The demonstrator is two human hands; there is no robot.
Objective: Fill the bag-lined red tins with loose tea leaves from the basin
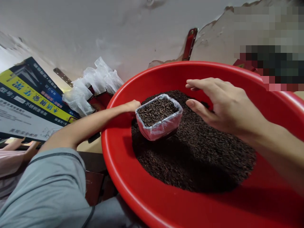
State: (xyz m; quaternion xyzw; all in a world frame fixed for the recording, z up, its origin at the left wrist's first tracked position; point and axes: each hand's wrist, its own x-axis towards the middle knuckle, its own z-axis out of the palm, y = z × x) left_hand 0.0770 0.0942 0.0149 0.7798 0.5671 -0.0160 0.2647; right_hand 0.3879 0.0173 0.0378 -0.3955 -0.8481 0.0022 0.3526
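Note:
A wide red basin (116,152) holds a heap of dark loose tea leaves (213,158). Above the heap, a small box lined with clear plastic (158,128) is filled with the same leaves and tilts slightly. My left hand (133,106) grips this box at its far left side, with most of the fingers hidden behind it. Over the right part of the heap hovers my right hand (220,104), open, thumb apart from the stretched fingers. It touches neither the box nor the leaves.
Boxes with clear plastic bags (95,80) stand beyond the basin's left rim. A large printed carton (35,101) leans at the left. Behind the basin rises a stained wall (133,34), with a dark red strip (190,44) against it. Part of another person (11,161) shows at far left.

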